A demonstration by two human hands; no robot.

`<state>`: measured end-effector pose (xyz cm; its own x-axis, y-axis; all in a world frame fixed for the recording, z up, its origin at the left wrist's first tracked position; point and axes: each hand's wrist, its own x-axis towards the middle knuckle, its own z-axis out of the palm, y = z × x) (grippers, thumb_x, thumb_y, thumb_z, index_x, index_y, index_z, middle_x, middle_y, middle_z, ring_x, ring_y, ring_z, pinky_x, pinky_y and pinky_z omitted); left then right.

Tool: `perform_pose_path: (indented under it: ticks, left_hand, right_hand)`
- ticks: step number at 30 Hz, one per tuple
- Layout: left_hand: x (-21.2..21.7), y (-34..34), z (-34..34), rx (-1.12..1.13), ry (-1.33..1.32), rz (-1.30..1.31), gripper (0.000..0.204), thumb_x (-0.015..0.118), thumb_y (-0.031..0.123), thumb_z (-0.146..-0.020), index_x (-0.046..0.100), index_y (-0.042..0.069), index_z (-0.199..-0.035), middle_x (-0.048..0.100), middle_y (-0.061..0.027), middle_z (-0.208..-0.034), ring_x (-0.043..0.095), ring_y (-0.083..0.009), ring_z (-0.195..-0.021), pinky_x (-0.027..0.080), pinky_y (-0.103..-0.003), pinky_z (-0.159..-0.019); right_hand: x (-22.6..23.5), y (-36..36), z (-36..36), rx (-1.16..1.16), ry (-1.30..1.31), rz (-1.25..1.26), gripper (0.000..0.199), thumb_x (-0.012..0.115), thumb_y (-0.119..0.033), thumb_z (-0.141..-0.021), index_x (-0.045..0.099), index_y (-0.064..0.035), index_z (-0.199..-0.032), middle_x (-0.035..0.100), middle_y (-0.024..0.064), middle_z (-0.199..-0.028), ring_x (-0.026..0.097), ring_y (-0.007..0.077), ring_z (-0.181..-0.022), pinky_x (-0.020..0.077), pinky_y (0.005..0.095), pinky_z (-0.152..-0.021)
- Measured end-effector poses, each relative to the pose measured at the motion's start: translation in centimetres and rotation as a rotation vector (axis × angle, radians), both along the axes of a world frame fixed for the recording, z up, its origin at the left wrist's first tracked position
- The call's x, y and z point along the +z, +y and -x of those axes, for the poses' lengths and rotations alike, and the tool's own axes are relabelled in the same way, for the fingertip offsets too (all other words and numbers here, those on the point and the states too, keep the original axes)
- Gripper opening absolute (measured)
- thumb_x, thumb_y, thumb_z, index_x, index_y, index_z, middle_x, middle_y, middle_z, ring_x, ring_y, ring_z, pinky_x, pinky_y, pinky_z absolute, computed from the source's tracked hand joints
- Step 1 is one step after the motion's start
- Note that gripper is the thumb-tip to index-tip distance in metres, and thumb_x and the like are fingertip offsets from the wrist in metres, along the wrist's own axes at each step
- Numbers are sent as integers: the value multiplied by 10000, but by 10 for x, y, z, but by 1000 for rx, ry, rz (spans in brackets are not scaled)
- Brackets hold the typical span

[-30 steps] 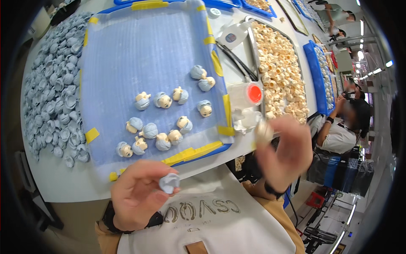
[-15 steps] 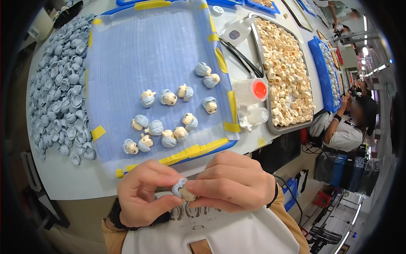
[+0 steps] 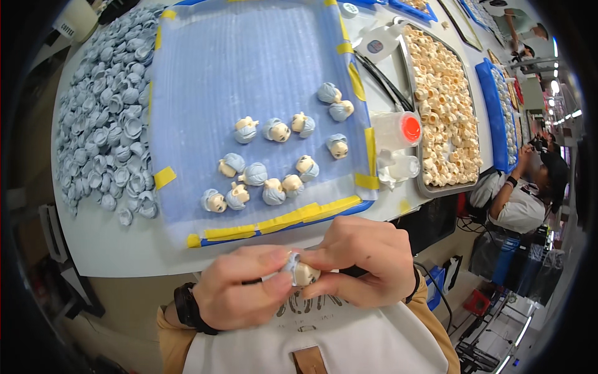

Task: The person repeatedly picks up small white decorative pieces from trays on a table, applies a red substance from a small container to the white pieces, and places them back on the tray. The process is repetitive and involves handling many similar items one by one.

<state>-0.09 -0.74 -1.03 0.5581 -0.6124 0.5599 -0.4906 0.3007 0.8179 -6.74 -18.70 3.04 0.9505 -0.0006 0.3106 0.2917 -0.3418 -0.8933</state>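
Pinches cap (image 3: 291, 263) in left hand (image 3: 246, 288) and head (image 3: 305, 274) in right hand (image 3: 369, 262), holds both in contact on a roughly left-to-right axis, cap leftward, head rightward, each nearest its gripping hand, short of tray (image 3: 366, 205).

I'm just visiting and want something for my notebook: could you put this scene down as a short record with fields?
Left hand: pinching a blue hair piece
Right hand: holding a small cream doll head
Contact: hair piece and head touching
Blue tray: lined with a sheet taped with yellow tape; bears doll heads with blue hair
Left of tray: heap of blue hair pieces
Right of tray: bottle, metal tray of cream pieces
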Motion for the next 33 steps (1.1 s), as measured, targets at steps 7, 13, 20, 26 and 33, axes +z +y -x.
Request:
perform_pose_path:
  ticks: [7, 13, 20, 26, 33]
  left_hand:
    - [12, -1, -6, 29, 160, -124, 283, 709, -52, -688, 587, -4, -939, 559, -160, -997, 626, -247, -809, 511, -291, -672]
    - [-1, 8, 0, -55, 415, -20, 292, 747, 6, -688, 604, 2, -942, 575, -166, -977, 616, -213, -766, 495, -263, -651]
    - [41, 59, -23, 165, -131, -445, 427, 700, 289, -739, 538, 0, -1007, 507, -216, -1113, 548, -312, -946, 452, -386, -795]
    - [5, 180, -77, 952, -383, -1259, 755, 578, 335, -827, 205, 31, -1409, 173, -174, -1465, 162, -311, -1357, 149, -426, -1085]
    - [-4, 186, -86, 668, -222, -1195, 664, 506, 110, -803, 225, 21, -1397, 203, -168, -1452, 155, -318, -1357, 100, -414, -1095]
  right_hand:
    - [-6, 5, 1, -148, -152, 253, 328, 738, -202, -667, 623, 22, -877, 558, 63, -680, 522, 208, -569, 403, 297, -492]
    - [-9, 12, -2, -166, -216, 363, 406, 703, -331, -661, 619, 16, -856, 559, 76, -752, 517, 202, -578, 400, 289, -490]
    - [-7, -22, 1, -214, -160, 520, 320, 728, -290, -650, 600, -34, -795, 539, 51, -730, 482, 199, -586, 330, 314, -508]
    - [-21, -19, -4, -361, 143, 828, 381, 766, -237, -599, 630, -37, -893, 557, 67, -891, 495, 245, -692, 373, 337, -588]
    - [21, -100, 61, -850, 155, 741, 404, 691, -122, -713, 587, -55, -1097, 565, 131, -1007, 564, 235, -688, 462, 342, -640]
